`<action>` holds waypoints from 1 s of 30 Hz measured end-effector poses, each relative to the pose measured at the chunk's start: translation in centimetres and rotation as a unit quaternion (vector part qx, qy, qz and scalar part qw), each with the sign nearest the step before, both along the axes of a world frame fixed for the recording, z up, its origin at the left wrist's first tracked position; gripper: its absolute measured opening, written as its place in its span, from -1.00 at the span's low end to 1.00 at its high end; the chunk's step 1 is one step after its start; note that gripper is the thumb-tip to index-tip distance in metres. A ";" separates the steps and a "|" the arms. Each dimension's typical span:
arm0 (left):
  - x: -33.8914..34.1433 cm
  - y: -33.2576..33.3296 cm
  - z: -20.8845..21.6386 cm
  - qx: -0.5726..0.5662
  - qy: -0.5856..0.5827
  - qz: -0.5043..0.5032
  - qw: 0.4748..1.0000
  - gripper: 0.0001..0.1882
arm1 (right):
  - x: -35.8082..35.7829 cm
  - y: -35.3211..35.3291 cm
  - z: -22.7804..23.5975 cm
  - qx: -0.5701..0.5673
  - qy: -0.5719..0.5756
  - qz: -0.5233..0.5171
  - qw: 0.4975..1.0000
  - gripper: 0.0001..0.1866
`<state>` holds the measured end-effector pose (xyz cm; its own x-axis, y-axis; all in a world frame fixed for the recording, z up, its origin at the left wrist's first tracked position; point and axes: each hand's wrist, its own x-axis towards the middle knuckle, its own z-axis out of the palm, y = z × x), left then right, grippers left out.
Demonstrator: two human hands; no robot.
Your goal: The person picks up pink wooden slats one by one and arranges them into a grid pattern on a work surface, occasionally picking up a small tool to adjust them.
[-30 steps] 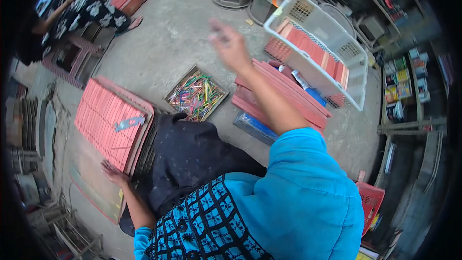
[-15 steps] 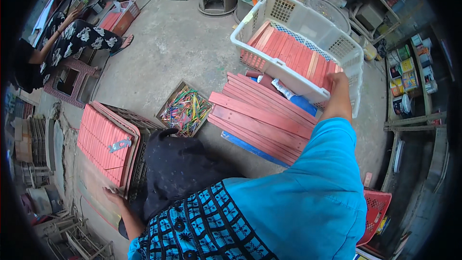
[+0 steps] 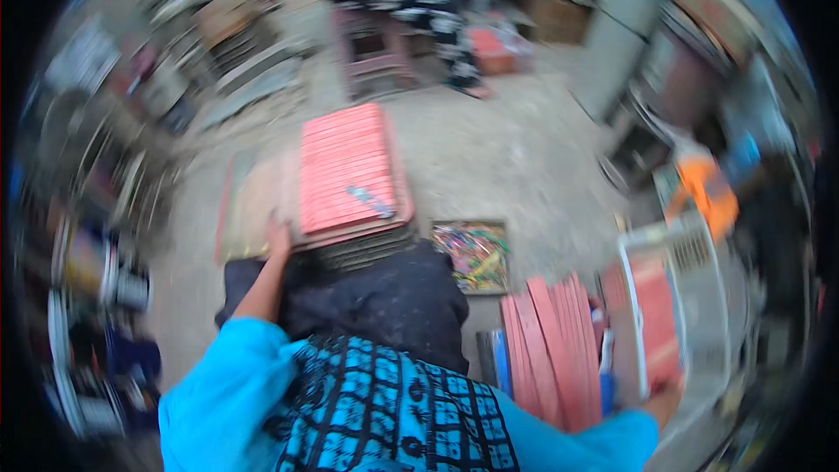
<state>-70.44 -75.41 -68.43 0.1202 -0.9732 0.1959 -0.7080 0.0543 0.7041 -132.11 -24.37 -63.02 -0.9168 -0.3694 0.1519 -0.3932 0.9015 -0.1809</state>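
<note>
My left hand [image 3: 278, 239], fingers loosely stretched, is beside a low stand where a row of pink wooden slats [image 3: 343, 166] lies side by side on a board. A small grey metal piece [image 3: 371, 201] sits on those slats. My right hand [image 3: 666, 395] reaches to the near end of a white plastic crate [image 3: 631, 315], over the pink slats [image 3: 657, 310] inside it. Motion blur hides its fingers and whether it holds anything. Between my hands and the crate, a pile of long pink slats [image 3: 551, 350] rests on something blue.
A shallow tray of thin multicoloured pieces [image 3: 472, 255] stands between the stand and the long slats. Ahead, another person [image 3: 411, 0] sits by a pinkish stool [image 3: 376, 48]. An orange cloth [image 3: 706, 195] hangs behind the crate. Cluttered goods line the left side.
My view has swung to the left, so the stand now sits near the middle and the crate at the right. My right hand stays at the crate, my left beside the stand.
</note>
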 end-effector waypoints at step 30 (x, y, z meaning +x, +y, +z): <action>-7.7 12.3 21.8 -0.093 0.312 -0.389 0.861 -0.45 | 23.0 -24.4 22.4 -0.681 -0.392 0.558 0.269 0.06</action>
